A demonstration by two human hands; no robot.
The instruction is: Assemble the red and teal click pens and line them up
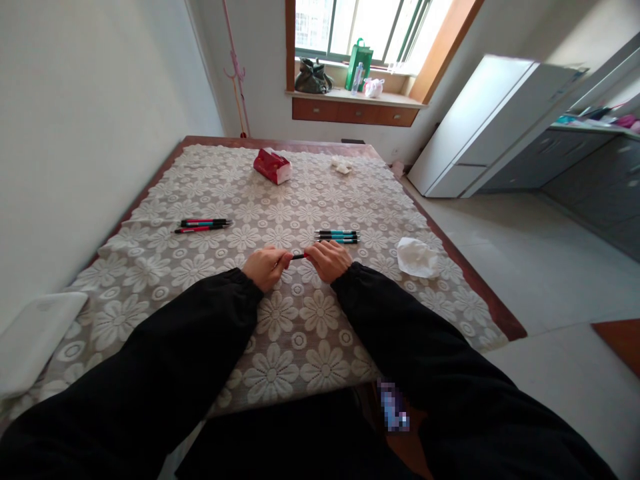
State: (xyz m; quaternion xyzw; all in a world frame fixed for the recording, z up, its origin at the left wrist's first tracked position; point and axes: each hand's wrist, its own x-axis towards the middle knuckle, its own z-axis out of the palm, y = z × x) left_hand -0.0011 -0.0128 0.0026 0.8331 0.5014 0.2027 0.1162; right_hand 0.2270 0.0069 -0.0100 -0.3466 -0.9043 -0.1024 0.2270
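Both of my hands meet over the middle of the table and grip one red-and-black pen (299, 256) between them. My left hand (267, 265) holds its left end and my right hand (329, 259) holds its right end; only a short red piece shows between the fingers. Just beyond my right hand lie three teal-and-black pens (337, 235) side by side. To the far left lie a few red-and-black and teal pens (203, 225) in a small group.
The table wears a cream lace floral cloth (280, 347). A red tissue pack (272, 165) and crumpled tissue (341, 165) sit at the far end, another crumpled tissue (417, 257) to the right, a white tray (35, 337) at the left edge. White cabinet (480, 127) stands right.
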